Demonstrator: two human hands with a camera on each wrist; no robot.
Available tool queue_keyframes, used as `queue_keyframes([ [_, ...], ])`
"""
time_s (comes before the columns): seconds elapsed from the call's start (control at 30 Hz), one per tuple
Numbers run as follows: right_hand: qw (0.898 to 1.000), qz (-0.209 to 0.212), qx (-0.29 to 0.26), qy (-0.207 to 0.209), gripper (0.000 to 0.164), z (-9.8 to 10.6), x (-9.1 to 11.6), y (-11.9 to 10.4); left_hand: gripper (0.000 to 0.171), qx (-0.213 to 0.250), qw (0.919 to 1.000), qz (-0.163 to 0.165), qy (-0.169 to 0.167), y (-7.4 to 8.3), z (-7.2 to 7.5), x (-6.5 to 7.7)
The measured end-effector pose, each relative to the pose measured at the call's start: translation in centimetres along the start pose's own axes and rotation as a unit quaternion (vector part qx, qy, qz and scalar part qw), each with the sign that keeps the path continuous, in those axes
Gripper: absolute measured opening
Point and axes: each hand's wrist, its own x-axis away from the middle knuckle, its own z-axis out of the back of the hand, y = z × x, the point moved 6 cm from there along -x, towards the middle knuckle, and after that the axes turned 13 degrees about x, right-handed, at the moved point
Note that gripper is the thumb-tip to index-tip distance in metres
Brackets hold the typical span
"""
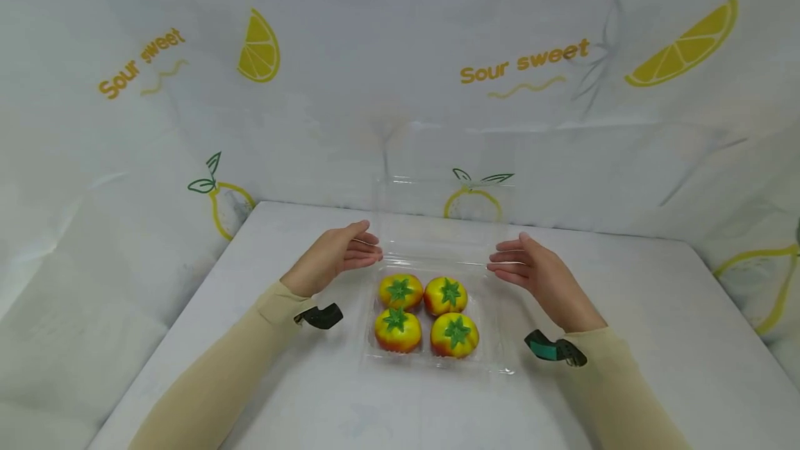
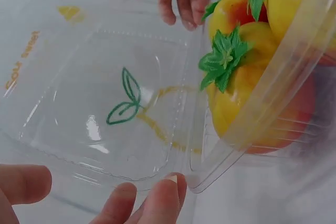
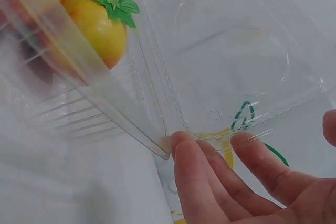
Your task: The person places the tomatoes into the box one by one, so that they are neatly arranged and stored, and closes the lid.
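A clear plastic clamshell box (image 1: 490,339) stands on the table with its lid (image 1: 412,228) raised at the back. Several yellow-and-red fruits (image 1: 454,334) with green star-shaped leaf tops sit in its base, looking like persimmons or tomatoes. At the left hinge corner is my left hand (image 1: 340,254), its fingers fairly straight and the fingertips (image 2: 167,195) right at the lid's edge. My right hand (image 1: 536,271) mirrors it on the opposite side, with extended fingertips (image 3: 184,142) at the hinge corner and lid edge. Neither hand grips anything.
The white table (image 1: 625,311) extends on both sides of the box and in front of it. Behind it hangs a white sheet (image 1: 350,123) printed with lemons and lettering. Dark straps (image 1: 320,316) are on both wrists.
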Motion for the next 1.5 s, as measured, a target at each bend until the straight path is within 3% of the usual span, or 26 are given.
queue_keyframes([
  [0.2,1.000,0.007,0.003,-0.002,0.095,0.2,0.8,-0.2,0.064,-0.030,0.9989,0.003,-0.035,0.1,-0.3,1.4],
  [0.53,0.999,0.032,0.012,-0.010,0.085,-0.3,1.9,-0.3,0.083,-0.060,0.9924,0.033,-0.102,-0.8,-1.2,3.1],
  [0.83,0.998,0.042,0.031,-0.020,0.078,-1.2,2.9,-0.1,0.073,-0.022,0.9876,0.064,-0.142,-1.6,-1.9,3.8],
  [1.07,0.998,0.017,0.062,-0.028,0.067,-1.5,3.7,0.1,0.057,0.009,0.9875,0.062,-0.144,-2.3,-1.7,3.8],
  [1.27,0.991,-0.034,0.115,-0.056,0.063,-1.6,5.3,1.2,0.057,-0.069,0.9855,0.077,-0.134,-3.5,-1.1,4.9],
  [1.37,0.991,-0.031,0.107,-0.078,0.063,-1.8,6.1,1.6,0.062,-0.101,0.9847,0.081,-0.117,-4.0,-0.8,5.6],
  [1.5,0.987,-0.022,0.120,-0.103,0.065,-2.4,6.9,2.0,0.067,-0.102,0.9856,0.094,-0.097,-4.7,-0.4,6.8],
])
